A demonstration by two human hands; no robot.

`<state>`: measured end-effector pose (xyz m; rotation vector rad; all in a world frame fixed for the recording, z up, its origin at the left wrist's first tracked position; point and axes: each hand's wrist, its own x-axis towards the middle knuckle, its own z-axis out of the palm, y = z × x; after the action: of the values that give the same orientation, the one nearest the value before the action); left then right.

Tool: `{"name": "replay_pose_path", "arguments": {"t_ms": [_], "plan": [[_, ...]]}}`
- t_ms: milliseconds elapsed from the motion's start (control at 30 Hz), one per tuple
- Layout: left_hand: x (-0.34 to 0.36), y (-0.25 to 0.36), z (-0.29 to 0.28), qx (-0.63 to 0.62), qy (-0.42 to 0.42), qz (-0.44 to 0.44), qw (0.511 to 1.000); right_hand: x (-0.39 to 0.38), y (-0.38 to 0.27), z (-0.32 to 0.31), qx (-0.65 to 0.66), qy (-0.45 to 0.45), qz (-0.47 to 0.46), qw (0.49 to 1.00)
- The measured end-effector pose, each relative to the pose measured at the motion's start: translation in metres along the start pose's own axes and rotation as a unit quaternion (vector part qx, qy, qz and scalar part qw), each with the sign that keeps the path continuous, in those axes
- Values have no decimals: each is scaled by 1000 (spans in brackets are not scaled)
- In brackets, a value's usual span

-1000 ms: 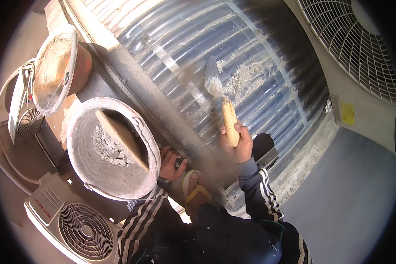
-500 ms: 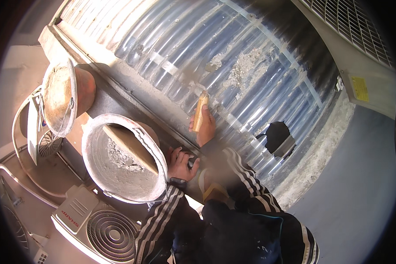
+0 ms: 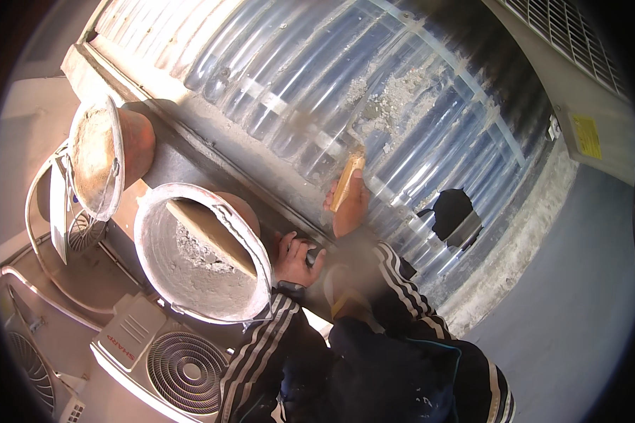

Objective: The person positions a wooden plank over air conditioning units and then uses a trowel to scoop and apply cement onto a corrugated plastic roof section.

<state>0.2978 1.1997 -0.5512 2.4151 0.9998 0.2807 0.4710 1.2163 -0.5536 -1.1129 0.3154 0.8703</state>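
Note:
My right hand (image 3: 350, 211) is closed around a short, light-coloured piece of wood (image 3: 346, 185). Its far end points up over the clear corrugated sheet (image 3: 282, 77), just below a patch of grey crumbled debris (image 3: 401, 100). Lower and to the left, my left hand (image 3: 294, 262) rests with bent fingers near the sheet's edge. A small dark thing shows between its thumb and fingers, too hidden to name. Beside that hand stands a whitish bucket (image 3: 155, 271) with grey mortar (image 3: 203, 252) in it. A wooden board (image 3: 208, 234) leans inside the bucket.
An orange bucket (image 3: 140, 144) filled with sandy material stands at the far left. Below are outdoor air-conditioner units, one with a round grille (image 3: 188, 370). A jagged hole (image 3: 453, 217) breaks the sheet at right. A large grey housing (image 3: 589, 130) overhangs the upper right.
My right hand has moved a little to the right with the piece of wood, which tilts more to the right. My left hand stays by the bucket. The whole view has shifted slightly.

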Motion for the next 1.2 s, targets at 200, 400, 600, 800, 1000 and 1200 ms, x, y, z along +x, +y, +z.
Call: {"name": "replay_pose_path", "arguments": {"t_ms": [200, 400, 600, 800, 1000, 1200], "plan": [[0, 0, 0, -4, 0, 10, 1000, 24, -2, 10, 10, -13, 67, 998], [-1, 0, 6, -16, -1, 7, 1000, 27, -11, 19, 59, 31, 37, 997], [-2, -3, -2, -11, 5, 2, 1000, -3, -13, 2, 50, -14, 75, 996], [0, 1, 2, -12, -5, 7, 1000, 20, -15, 4, 31, -7, 91, 995], [0, -1, -1, -3, -10, 4, 1000, 8, -33, -10, 35, 7, 85, 996], [-1, 0, -1, -15, 6, 2, 1000, 11, -94, -61, -204, 3, -153, 967]]}}
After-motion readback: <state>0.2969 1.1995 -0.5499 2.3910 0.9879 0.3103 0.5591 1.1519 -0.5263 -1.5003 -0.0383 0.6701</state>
